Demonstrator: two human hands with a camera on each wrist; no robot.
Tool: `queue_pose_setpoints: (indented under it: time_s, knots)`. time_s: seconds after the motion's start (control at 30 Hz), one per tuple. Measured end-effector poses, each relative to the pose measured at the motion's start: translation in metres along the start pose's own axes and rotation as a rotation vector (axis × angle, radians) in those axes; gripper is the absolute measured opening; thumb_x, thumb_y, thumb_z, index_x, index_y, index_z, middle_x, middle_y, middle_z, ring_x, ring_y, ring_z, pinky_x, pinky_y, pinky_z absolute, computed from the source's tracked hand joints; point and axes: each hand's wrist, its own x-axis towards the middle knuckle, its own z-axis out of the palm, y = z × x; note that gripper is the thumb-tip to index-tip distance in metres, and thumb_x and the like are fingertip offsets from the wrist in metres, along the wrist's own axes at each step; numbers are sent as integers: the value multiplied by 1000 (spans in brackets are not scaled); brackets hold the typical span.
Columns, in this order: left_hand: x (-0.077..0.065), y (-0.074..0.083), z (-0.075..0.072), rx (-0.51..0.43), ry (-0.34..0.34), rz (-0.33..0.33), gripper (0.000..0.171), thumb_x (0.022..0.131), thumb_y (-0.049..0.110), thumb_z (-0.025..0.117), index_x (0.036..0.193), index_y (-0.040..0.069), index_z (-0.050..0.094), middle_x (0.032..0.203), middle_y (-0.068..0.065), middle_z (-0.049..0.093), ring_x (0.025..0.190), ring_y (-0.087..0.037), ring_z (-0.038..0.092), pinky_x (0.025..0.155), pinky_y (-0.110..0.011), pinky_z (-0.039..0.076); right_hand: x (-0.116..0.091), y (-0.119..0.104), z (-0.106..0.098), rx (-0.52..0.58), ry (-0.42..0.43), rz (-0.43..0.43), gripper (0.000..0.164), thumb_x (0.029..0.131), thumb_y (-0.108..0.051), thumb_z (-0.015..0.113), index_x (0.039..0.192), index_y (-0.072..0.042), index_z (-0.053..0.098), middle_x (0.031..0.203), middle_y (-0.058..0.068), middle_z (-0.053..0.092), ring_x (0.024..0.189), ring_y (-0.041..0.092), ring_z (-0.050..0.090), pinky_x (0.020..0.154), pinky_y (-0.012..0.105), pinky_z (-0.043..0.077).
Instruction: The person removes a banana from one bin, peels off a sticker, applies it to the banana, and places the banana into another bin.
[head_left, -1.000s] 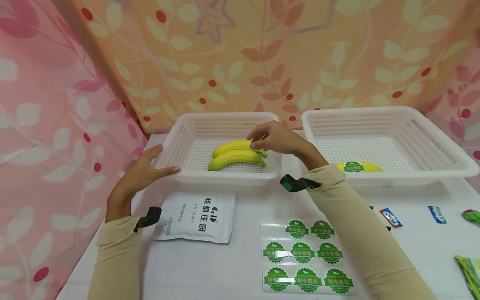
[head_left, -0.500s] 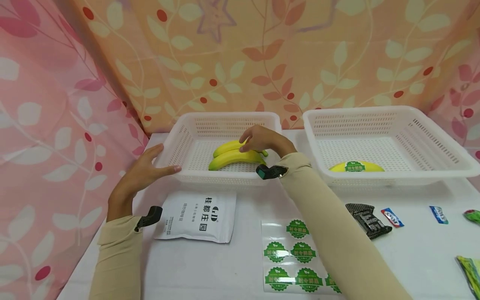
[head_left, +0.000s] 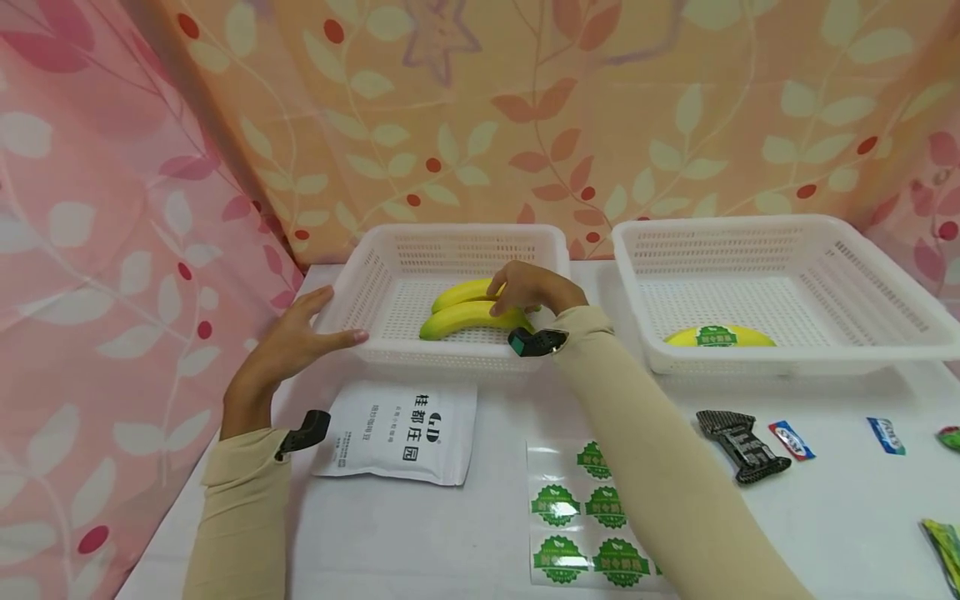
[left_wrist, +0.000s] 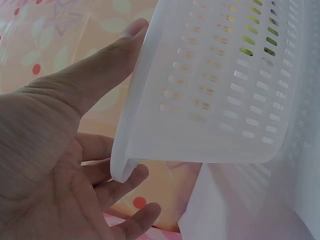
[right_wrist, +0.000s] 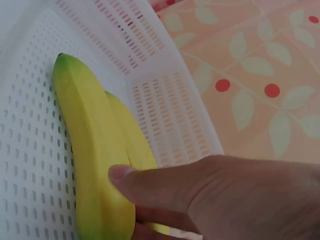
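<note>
Two yellow bananas with greenish tips lie side by side in the left white plastic basket (head_left: 375,347). My right hand (head_left: 528,285) is down in this basket, over the right part of the bananas. It pinches the nearer banana (right_wrist: 92,150): the thumb lies on its side, and the other fingers reach into the gap before the farther banana (right_wrist: 131,129), partly hidden. My left hand (head_left: 292,346) is at the basket's left end with thumb and fingers spread. In the left wrist view its thumb lies along the rim (left_wrist: 132,115) and its fingertips show past the corner.
A larger white basket (head_left: 750,354) on the right holds a yellow fruit with a green sticker (head_left: 716,336). In front lie a white coffee pouch (head_left: 401,429), a sheet of green stickers (head_left: 555,504), a black wrapped snack (head_left: 744,446) and small wrapped sweets (head_left: 791,440). A floral curtain (head_left: 645,108) stands behind.
My right hand has come left and down from above the basket's right side onto the nearer banana. The left hand has stayed at the basket's left end.
</note>
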Motion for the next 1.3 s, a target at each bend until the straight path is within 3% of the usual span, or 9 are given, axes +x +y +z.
queue_pose_setpoints:
  time_s: [0.2,0.33,0.43,0.63,0.83,1.0,1.13,1.3]
  knots:
    - [-1,1,0,-2,6,-12,101,91,43,84,170,18,26,158,-19,37,135,-43,43,115,-69,39,-2,0,3,40,-31,77,48,97,-10,77,143,-9,64,147,11,54,123,33,61,108,44,55]
    - [-2,2,1,-6,8,-7,100,91,43,84,169,16,27,156,-20,38,134,-42,43,114,-66,42,-3,1,4,33,-49,78,48,96,-9,78,142,-10,65,146,12,54,121,33,63,101,43,59]
    - [-1,3,2,-7,4,-9,101,91,44,84,169,14,27,156,-20,37,133,-42,44,114,-65,42,-3,3,2,26,-49,23,48,96,-8,78,142,-8,65,143,14,56,119,32,63,97,43,61]
    - [-1,2,1,18,10,-21,106,90,46,84,171,14,22,164,-21,31,139,-44,38,119,-71,32,-13,2,-12,-7,18,-169,48,96,-10,78,141,-3,66,136,21,65,109,32,69,89,40,64]
    - [-1,2,-1,25,6,-23,108,90,48,83,171,16,20,168,-20,27,143,-45,34,119,-73,29,-54,-8,-44,11,93,-300,44,96,-14,78,139,-7,69,130,16,70,110,29,69,90,41,63]
    - [-4,1,-3,14,10,-9,105,91,46,83,170,14,23,164,-21,32,140,-44,37,119,-71,31,-96,-7,-66,-25,155,-353,42,97,-17,75,138,-12,69,126,11,71,118,25,66,97,41,59]
    - [-5,-1,-5,11,9,-1,101,92,44,83,169,14,26,159,-21,36,136,-43,41,117,-69,35,-129,3,-69,-49,197,-381,39,97,-17,75,135,-13,71,121,8,72,112,24,67,97,43,54]
    - [-5,-2,-7,17,1,-43,106,91,47,82,171,17,19,163,-22,29,139,-45,36,118,-72,32,-164,30,-62,-111,278,-408,37,96,-17,79,133,-17,74,116,1,74,108,21,66,96,46,48]
